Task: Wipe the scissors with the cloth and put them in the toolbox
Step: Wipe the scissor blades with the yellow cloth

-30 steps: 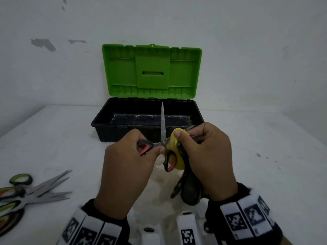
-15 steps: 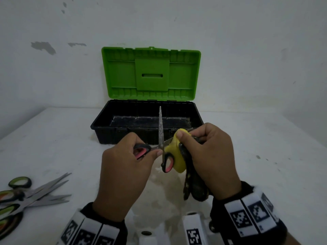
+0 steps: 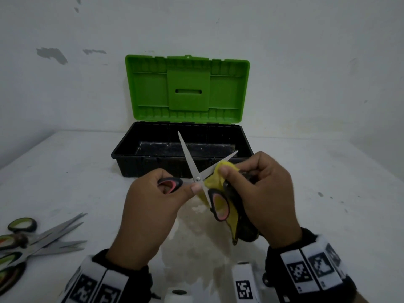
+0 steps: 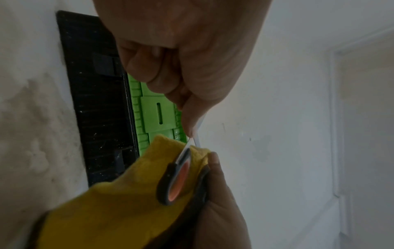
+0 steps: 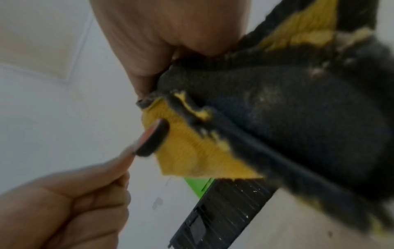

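Black-and-pink-handled scissors (image 3: 197, 171) are held up over the table, blades spread apart. My left hand (image 3: 153, 206) grips one handle loop (image 3: 169, 184); the other loop (image 3: 219, 207) hangs free in front of the cloth. My right hand (image 3: 260, 193) pinches a yellow and black cloth (image 3: 215, 174) around the right-hand blade near the pivot. The left wrist view shows the free loop (image 4: 175, 178) against the yellow cloth (image 4: 119, 198). In the right wrist view the cloth (image 5: 277, 118) fills the frame, blurred. Behind the hands stands the black toolbox (image 3: 153, 162), its green lid (image 3: 188, 88) upright.
Several more scissors (image 3: 39, 239) with green and orange handles lie in a pile on the white table (image 3: 328, 193) at the near left. A white wall stands right behind the toolbox. A wet-looking stain marks the table under my hands.
The scissors' blades have spread from nearly together to a wide V. My right hand with the cloth has slid up along the right-hand blade.
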Available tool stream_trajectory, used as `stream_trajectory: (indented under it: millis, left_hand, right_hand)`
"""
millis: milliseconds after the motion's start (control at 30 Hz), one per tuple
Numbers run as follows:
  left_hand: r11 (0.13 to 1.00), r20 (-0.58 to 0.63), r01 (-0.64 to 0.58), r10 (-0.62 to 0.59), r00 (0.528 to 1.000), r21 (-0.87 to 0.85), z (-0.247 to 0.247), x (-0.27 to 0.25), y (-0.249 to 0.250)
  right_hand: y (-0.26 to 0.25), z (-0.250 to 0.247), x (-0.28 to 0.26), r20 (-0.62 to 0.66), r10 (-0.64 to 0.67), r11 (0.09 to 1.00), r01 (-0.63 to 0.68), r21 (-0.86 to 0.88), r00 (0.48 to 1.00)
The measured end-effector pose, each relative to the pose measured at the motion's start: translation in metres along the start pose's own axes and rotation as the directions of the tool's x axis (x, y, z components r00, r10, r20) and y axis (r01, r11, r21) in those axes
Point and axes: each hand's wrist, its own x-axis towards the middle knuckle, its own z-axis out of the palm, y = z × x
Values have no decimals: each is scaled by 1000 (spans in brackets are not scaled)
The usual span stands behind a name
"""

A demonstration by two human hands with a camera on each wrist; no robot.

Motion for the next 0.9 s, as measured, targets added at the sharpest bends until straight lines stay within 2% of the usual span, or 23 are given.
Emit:
stream_trajectory:
  millis: [100,267,400,433,567,733,900]
  left_hand:
    - [995,55,72,-68,996,-75,0,1,0]
    - [961,141,190,-164,976,-201,-4,4,-2]
    - [943,195,240,-196,961,-231,-8,6,-2]
    - [939,211,251,-203,956,-237,-9,6,-2]
    - [928,244,273,-212,946,-252,-8,7,1]
    - [916,275,315,-245,930,-250,-12,7,0]
    - [927,280,300,-233,931,-226,-11,5,0]
  right_hand:
    - [2,7,-6,57,-30,999,32,-41,998]
    - [3,10,1,-64,0,1000,0,-6,998]
    - [-3,15,-6,66,-12,1000,11,3,998]
    - [-3,15,-6,63,-17,1000,17,0,998]
    - [-1,12,2,-83,8,999,-6,33,997]
    - [-6,14,-3,-14,-12,999,12,32,1000]
    - [-2,11,-1,-137,31,998,-23,61,990]
